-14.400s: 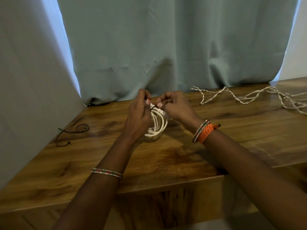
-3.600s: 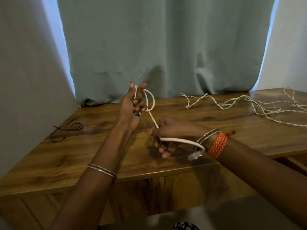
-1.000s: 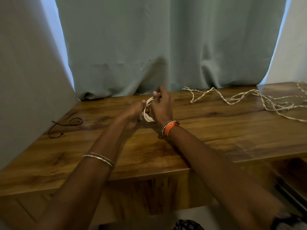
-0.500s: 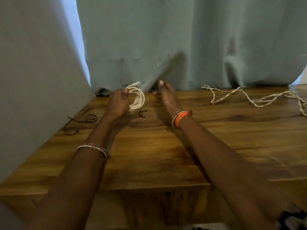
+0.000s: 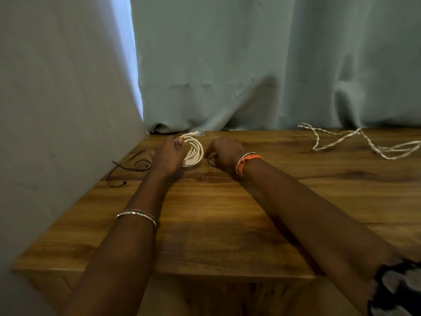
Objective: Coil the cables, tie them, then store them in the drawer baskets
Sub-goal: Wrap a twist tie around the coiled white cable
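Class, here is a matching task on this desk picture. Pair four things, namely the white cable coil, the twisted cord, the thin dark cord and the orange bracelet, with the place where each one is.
Things:
1. white cable coil
2. twisted cord
3. thin dark cord
4. orange bracelet

Places:
A. lying loose on the desk at far right, near the curtain
B. on the right wrist
C. held by the left hand
D. on the desk at left, beside the wall

Pairs: 1-C, 2-A, 3-D, 4-B
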`<move>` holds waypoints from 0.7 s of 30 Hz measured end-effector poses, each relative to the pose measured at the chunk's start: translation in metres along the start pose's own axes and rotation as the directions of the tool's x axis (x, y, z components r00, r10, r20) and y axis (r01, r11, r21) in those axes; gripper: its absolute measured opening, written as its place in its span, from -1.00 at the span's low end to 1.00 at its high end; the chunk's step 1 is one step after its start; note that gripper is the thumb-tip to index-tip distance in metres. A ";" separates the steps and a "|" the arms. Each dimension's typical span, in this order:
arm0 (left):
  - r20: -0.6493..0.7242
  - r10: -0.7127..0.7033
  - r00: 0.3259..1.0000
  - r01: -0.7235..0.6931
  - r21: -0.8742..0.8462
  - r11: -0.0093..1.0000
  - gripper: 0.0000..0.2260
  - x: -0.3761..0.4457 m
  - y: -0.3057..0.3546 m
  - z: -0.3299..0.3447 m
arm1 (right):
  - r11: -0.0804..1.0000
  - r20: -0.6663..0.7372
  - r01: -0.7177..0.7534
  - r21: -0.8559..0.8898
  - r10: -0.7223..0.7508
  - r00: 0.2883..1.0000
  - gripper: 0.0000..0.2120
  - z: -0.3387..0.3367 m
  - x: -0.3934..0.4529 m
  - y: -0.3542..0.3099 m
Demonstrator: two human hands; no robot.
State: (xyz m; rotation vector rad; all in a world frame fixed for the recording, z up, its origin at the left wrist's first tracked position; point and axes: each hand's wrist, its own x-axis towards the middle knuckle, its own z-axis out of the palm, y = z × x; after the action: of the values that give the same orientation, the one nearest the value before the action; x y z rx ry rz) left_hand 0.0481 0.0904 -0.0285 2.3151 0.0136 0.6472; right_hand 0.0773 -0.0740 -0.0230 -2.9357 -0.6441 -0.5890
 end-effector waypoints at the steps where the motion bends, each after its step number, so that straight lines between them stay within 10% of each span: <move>1: 0.007 -0.005 1.000 0.005 0.001 1.000 -0.69 -0.001 0.002 0.001 | 1.000 -0.009 0.018 0.018 -0.018 1.000 -0.83 0.000 -0.001 0.001; 7: -0.018 -0.051 0.999 0.051 -0.043 0.998 -0.66 -0.003 0.004 0.003 | 0.991 -0.053 -0.077 0.111 0.084 0.995 -0.81 0.011 -0.014 -0.004; 13: -0.063 -0.141 0.988 0.138 -0.058 0.989 -0.64 0.000 -0.001 0.000 | 0.862 -0.551 0.098 0.497 0.227 0.803 -0.89 -0.012 -0.035 -0.033; 21: -0.176 -0.155 0.972 0.147 -0.063 0.987 -0.67 -0.002 0.003 0.000 | 0.832 -0.347 -0.103 0.545 0.336 0.876 -0.86 -0.007 -0.035 -0.075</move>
State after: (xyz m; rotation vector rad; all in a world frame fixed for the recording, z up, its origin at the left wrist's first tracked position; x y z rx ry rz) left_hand 0.0458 0.0881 -0.0276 2.1763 0.2530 0.7674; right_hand 0.0138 -0.0201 -0.0306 -2.2296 -0.3230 -0.8488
